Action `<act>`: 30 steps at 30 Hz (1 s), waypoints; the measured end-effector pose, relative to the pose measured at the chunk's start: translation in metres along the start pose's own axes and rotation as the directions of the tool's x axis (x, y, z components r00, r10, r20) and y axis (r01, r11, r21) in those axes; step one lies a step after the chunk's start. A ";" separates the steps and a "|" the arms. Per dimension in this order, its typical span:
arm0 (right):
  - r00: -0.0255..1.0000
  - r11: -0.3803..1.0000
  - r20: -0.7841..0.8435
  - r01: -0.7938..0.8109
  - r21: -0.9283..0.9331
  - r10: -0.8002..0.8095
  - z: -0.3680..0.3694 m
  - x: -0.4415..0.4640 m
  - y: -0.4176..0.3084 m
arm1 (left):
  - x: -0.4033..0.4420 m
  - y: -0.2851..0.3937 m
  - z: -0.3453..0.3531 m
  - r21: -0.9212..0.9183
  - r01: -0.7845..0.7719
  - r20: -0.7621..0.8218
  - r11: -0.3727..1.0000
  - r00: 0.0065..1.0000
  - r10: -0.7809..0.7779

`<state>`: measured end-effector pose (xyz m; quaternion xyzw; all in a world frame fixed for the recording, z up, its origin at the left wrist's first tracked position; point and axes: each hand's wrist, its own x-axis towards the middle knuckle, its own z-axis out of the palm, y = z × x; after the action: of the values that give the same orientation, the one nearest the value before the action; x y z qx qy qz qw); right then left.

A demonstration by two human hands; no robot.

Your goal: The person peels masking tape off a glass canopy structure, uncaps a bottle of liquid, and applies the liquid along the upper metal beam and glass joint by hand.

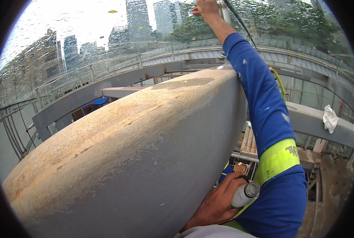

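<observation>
My right arm, in a blue sleeve with a yellow reflective band, stretches up across the view. At the top edge my right hand (pixel 207 8) has its fingers curled; the frame cuts it off, and what it holds, if anything, cannot be made out. Beside it rises a pale pole (pixel 225 15). Low in the middle, my left hand (pixel 220 198) is wrapped round a whitish bottle (pixel 242 195), its round clear-and-dark end towards me. That hand lies against a large grey beam (pixel 177 158), whose rounded top is rough, stained tan and partly bare.
A crumpled white rag (pixel 330 119) hangs on another grey beam (pixel 306 114) at the right. Wooden planks (pixel 249 139) and scaffold parts lie far below. A curved steel frame (pixel 77 99) and wet glass panels surround the beam, with buildings and trees beyond.
</observation>
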<state>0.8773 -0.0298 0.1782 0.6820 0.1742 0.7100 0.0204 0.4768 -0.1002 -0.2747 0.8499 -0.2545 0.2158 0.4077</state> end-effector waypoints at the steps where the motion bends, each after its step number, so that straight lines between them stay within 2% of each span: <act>1: 1.000 1.000 -0.012 0.001 0.009 -0.001 0.005 0.001 0.000 | 0.000 0.001 0.000 -0.001 -0.003 -0.007 1.000 1.000 0.003; 3: 0.999 0.998 -0.031 0.008 0.068 -0.006 0.022 0.007 -0.001 | 0.001 0.001 -0.001 0.001 -0.008 -0.015 1.000 1.000 0.008; 4: 1.000 0.981 0.006 -0.003 0.192 0.002 0.028 0.008 -0.003 | 0.001 0.001 -0.001 0.005 -0.006 -0.012 1.000 1.000 0.006; 8: 0.998 0.983 -0.011 0.059 0.173 -0.058 0.022 0.006 -0.006 | 0.000 0.001 -0.001 0.003 0.003 -0.018 1.000 1.000 -0.003; 10: 0.995 0.995 -0.013 -0.094 0.042 0.095 -0.012 -0.004 -0.007 | 0.000 0.001 -0.001 0.005 0.002 -0.015 1.000 1.000 -0.002; 11: 0.995 0.995 -0.014 -0.094 0.042 0.095 -0.019 -0.006 -0.005 | 0.001 0.001 -0.001 0.006 0.001 -0.010 1.000 1.000 -0.001; 13: 0.994 0.996 0.091 -0.045 -0.083 0.053 -0.028 -0.007 -0.003 | 0.000 0.001 0.000 0.002 0.001 -0.015 1.000 1.000 -0.001; 17: 0.992 0.983 0.108 -0.040 -0.180 0.061 -0.044 -0.012 -0.002 | 0.000 0.001 0.001 -0.018 0.022 0.000 1.000 1.000 -0.023; 20: 0.997 0.987 0.071 -0.017 -0.163 0.029 -0.035 -0.007 0.002 | -0.001 0.000 0.002 -0.021 0.032 0.000 0.999 1.000 -0.032; 22: 0.995 0.990 0.069 -0.085 0.112 0.077 -0.012 0.002 0.003 | 0.000 -0.001 0.001 -0.018 0.023 -0.005 1.000 1.000 -0.023; 23: 0.995 0.990 0.069 -0.085 0.111 0.078 -0.001 0.005 0.001 | 0.000 0.000 0.001 -0.019 0.015 -0.008 1.000 1.000 -0.015; 25: 0.999 0.979 0.045 0.017 0.204 -0.027 0.007 0.006 -0.002 | 0.000 0.001 -0.001 -0.009 0.016 -0.007 1.000 1.000 -0.016; 30: 0.996 0.988 0.081 0.026 0.151 -0.039 0.004 0.001 0.001 | 0.000 0.002 -0.001 -0.004 0.020 0.004 1.000 1.000 -0.020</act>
<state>0.8817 -0.0295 0.1797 0.7077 0.2372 0.6654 -0.0121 0.4755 -0.1003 -0.2725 0.8520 -0.2475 0.2094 0.4112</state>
